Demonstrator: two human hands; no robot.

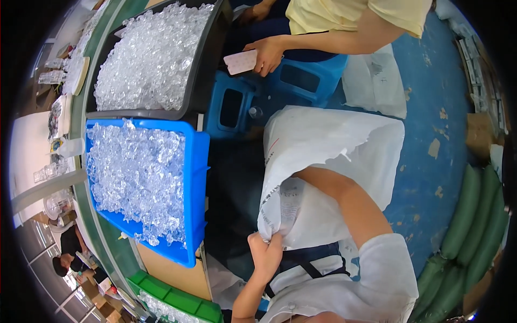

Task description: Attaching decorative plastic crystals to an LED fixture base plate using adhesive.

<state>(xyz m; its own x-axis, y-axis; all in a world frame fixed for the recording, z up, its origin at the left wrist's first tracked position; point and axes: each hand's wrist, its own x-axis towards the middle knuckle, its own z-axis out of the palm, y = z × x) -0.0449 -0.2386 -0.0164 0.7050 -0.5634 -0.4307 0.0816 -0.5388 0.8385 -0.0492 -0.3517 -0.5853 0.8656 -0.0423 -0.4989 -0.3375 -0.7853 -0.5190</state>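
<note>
A large white woven sack (371, 134) lies in front of me with its torn mouth spread open. My left hand (266, 253) is closed on the near left edge of that mouth, pinching the fabric. Deep inside the opening goes my right forearm (344, 196); the right hand itself is hidden by the sack, so its fingers and anything in them do not show. Just beyond my left hand, a greyish patch with print on it shows within the mouth.
Left stand a blue bin (198, 177) and a black bin (195, 81), both heaped with small clear pieces; a green bin (177, 297) is nearer. Ahead, a seated person's hand (268, 55) holds a pink phone (241, 62) beside blue stools (301, 78). Green rolls (474, 215) lie right.
</note>
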